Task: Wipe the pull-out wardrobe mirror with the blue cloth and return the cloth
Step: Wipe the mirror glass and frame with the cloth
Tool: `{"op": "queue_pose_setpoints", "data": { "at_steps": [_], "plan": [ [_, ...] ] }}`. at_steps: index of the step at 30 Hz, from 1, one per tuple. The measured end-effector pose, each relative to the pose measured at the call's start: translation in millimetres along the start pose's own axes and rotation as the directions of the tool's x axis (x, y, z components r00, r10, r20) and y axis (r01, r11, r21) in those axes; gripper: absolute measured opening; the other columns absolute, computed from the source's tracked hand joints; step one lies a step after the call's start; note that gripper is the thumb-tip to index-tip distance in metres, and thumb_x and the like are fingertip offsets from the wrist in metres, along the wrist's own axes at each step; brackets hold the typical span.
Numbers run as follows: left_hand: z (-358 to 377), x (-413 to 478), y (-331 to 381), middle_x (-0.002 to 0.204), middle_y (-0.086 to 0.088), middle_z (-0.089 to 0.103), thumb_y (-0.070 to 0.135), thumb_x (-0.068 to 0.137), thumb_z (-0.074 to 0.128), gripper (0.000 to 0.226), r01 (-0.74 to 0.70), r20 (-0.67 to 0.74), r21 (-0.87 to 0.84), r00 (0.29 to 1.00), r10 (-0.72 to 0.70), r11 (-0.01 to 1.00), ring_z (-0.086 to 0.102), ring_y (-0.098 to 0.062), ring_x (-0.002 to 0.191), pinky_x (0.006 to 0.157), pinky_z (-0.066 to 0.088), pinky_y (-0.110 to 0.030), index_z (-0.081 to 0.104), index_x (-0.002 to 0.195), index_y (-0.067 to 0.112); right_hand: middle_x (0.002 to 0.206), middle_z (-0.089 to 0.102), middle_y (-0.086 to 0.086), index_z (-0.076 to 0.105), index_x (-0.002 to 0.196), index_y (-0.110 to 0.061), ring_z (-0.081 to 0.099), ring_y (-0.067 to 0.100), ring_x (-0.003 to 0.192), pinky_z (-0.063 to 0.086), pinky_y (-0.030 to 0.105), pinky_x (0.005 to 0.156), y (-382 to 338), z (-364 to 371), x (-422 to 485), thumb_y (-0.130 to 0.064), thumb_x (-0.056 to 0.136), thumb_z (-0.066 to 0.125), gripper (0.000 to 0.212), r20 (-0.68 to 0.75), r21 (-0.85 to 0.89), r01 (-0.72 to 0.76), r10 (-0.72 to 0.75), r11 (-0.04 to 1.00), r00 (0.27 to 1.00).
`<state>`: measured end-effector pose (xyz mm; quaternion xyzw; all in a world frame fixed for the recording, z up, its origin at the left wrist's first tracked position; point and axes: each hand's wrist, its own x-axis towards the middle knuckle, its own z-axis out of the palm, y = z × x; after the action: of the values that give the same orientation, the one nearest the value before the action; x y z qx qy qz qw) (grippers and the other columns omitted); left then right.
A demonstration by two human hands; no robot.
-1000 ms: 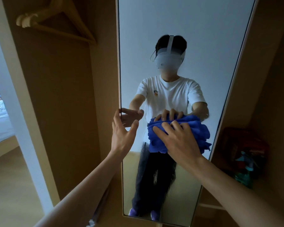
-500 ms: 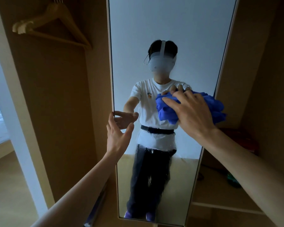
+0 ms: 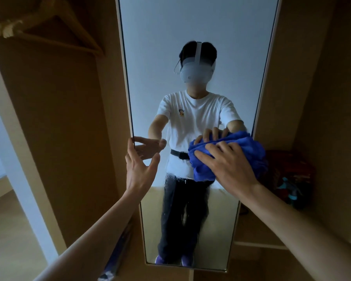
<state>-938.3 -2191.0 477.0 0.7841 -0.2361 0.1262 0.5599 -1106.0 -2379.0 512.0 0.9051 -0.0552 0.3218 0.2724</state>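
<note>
A tall narrow pull-out mirror (image 3: 190,27) stands upright in front of me between wooden wardrobe panels. My right hand (image 3: 229,165) presses a bunched blue cloth (image 3: 251,151) flat against the glass near its right edge, at mid height. My left hand (image 3: 139,167) holds the mirror's left edge, fingers behind the frame and thumb in front of the glass. Wet streaks show on the lower glass. The mirror reflects a person in a white shirt and both hands.
A wooden hanger (image 3: 47,23) hangs at upper left inside the wardrobe. A dark red bag (image 3: 290,175) sits on a shelf at right behind the mirror. A purple object (image 3: 118,254) leans low at the left panel. A white door frame (image 3: 14,159) stands left.
My right hand moved the cloth up to the right edge of the glass, then down again to mid height. My left hand stayed on the mirror's left edge.
</note>
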Motion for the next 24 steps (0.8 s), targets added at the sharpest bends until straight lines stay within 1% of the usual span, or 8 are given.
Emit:
{"op": "queue_pose_setpoints", "data": {
  "at_steps": [3, 7, 10, 13, 17, 19, 22, 24],
  "plan": [
    [-1.4, -2.5, -1.2, 0.163, -0.01, 0.02, 0.046, 0.096, 0.062, 0.091, 0.009, 0.01, 0.002, 1.0, -0.009, 1.0, 0.041, -0.031, 0.14, 0.098, 0.048, -0.053, -0.003, 0.159, 0.036, 0.121, 0.06, 0.006, 0.056, 0.132, -0.024, 0.056, 0.033, 0.099, 0.044, 0.048, 0.083, 4.3, -5.3, 1.6, -0.012, 0.084, 0.059, 0.049, -0.013, 0.042, 0.007, -0.006, 0.999, 1.0],
    [-3.3, -1.9, 0.2, 0.163, -0.01, 0.019, 0.047, 0.096, 0.061, 0.092, 0.03, 0.032, 0.011, 0.999, -0.03, 1.0, 0.042, -0.034, 0.14, 0.097, 0.048, -0.052, -0.005, 0.159, 0.037, 0.118, 0.06, 0.005, 0.056, 0.132, -0.027, 0.054, 0.031, 0.094, 0.039, 0.045, 0.077, 20.0, -23.5, 13.2, -0.01, 0.081, 0.062, 0.053, -0.058, 0.079, -0.066, 0.071, 0.995, 0.996],
    [-2.8, -1.4, 4.7, 0.162, -0.01, 0.02, 0.049, 0.096, 0.061, 0.091, 0.052, 0.029, 0.015, 0.998, -0.052, 0.999, 0.043, -0.035, 0.138, 0.097, 0.05, -0.056, -0.005, 0.158, 0.037, 0.121, 0.057, 0.007, 0.053, 0.136, -0.027, 0.053, 0.033, 0.098, 0.041, 0.046, 0.08, 46.0, -39.3, 26.7, -0.015, 0.084, 0.066, 0.055, -0.09, 0.035, -0.113, 0.115, 0.993, 0.989],
    [-0.3, -1.9, 7.9, 0.16, -0.011, 0.023, 0.049, 0.095, 0.061, 0.091, 0.073, 0.007, 0.009, 0.997, -0.073, 0.997, 0.045, -0.036, 0.136, 0.096, 0.051, -0.055, -0.003, 0.158, 0.037, 0.116, 0.057, 0.007, 0.053, 0.135, -0.027, 0.053, 0.032, 0.095, 0.043, 0.048, 0.082, 65.7, -48.8, 34.5, -0.016, 0.087, 0.062, 0.05, -0.102, 0.031, -0.114, 0.117, 0.993, 0.988],
    [3.5, -2.7, 7.3, 0.159, -0.013, 0.025, 0.049, 0.094, 0.061, 0.091, 0.068, -0.029, 0.015, 0.997, -0.067, 0.998, 0.045, -0.035, 0.136, 0.098, 0.049, -0.053, -0.002, 0.159, 0.035, 0.118, 0.057, 0.005, 0.052, 0.137, -0.026, 0.054, 0.03, 0.096, 0.042, 0.048, 0.082, 67.9, -41.7, 27.0, -0.016, 0.091, 0.059, 0.048, -0.103, 0.007, -0.086, 0.086, 0.996, 0.991],
    [4.7, -2.6, 5.6, 0.16, -0.013, 0.024, 0.049, 0.095, 0.061, 0.09, 0.064, -0.041, 0.024, 0.997, -0.063, 0.998, 0.045, -0.037, 0.136, 0.098, 0.05, -0.056, -0.002, 0.159, 0.035, 0.117, 0.06, 0.005, 0.055, 0.135, -0.025, 0.055, 0.03, 0.096, 0.042, 0.048, 0.082, 63.4, -34.1, 17.7, -0.013, 0.088, 0.06, 0.049, -0.121, 0.013, -0.1, 0.101, 0.995, 0.988],
    [6.5, -2.4, 2.2, 0.161, -0.013, 0.023, 0.048, 0.095, 0.06, 0.09, 0.049, -0.049, 0.034, 0.998, -0.048, 0.998, 0.045, -0.038, 0.136, 0.097, 0.051, -0.058, -0.002, 0.159, 0.035, 0.112, 0.061, 0.003, 0.058, 0.131, -0.024, 0.056, 0.029, 0.095, 0.042, 0.047, 0.08, 54.1, -20.8, -1.1, -0.01, 0.084, 0.049, 0.049, -0.126, 0.035, -0.107, 0.111, 0.994, 0.986],
    [7.1, -2.1, 0.6, 0.162, -0.014, 0.022, 0.048, 0.096, 0.06, 0.09, 0.05, -0.048, 0.039, 0.998, -0.048, 0.998, 0.044, -0.039, 0.137, 0.098, 0.05, -0.059, -0.002, 0.159, 0.035, 0.114, 0.062, 0.004, 0.059, 0.132, -0.023, 0.058, 0.03, 0.099, 0.044, 0.048, 0.082, 47.5, -10.0, -15.9, -0.006, 0.082, 0.052, 0.053, -0.098, 0.05, -0.099, 0.104, 0.994, 0.99]
  ]
}}
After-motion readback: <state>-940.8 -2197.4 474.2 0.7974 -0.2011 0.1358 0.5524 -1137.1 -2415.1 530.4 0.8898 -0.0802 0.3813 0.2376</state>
